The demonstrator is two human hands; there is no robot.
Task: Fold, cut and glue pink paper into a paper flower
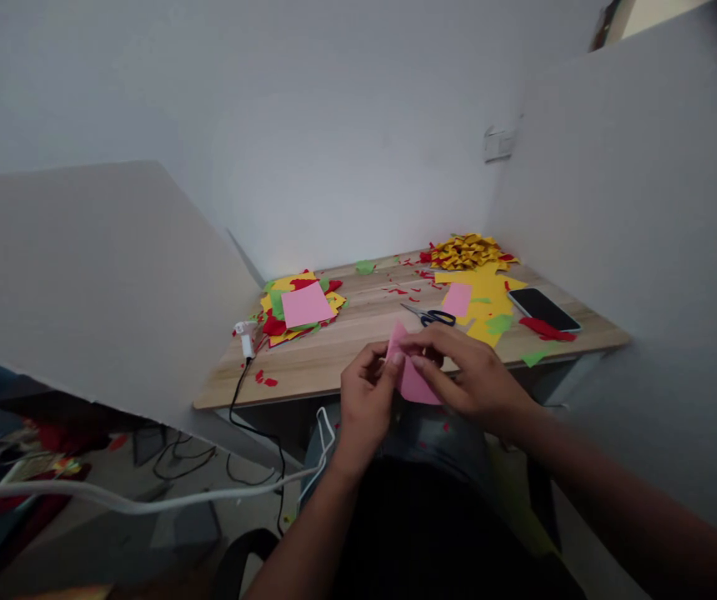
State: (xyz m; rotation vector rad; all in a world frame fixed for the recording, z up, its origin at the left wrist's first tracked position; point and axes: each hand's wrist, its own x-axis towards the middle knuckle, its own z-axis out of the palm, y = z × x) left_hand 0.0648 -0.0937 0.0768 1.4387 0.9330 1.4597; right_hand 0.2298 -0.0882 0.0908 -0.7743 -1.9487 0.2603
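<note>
White plastic shows first at our left: an adapter [247, 344] stands near the end of the tabletop [364, 312], its black cable [234, 408] dropping over the near edge. Just beyond lies a heap of mixed paper scraps [275, 325], a pink square [307, 306] on top. Next, at the near edge and above our lap, our left hand [368, 387] curls partly closed, pinching the left side of a pink paper [419, 387] between thumb and fingers. Our right hand [464, 371] meets it from the other side, thumb and fingertips gripping near the upper part. Behind it rest dark-handled scissors [438, 317], then a smaller pink piece [457, 299] on yellow paper [487, 285]. Farthest right, a phone [544, 309] lies flat, a red scrap [546, 329] against its near side.
</note>
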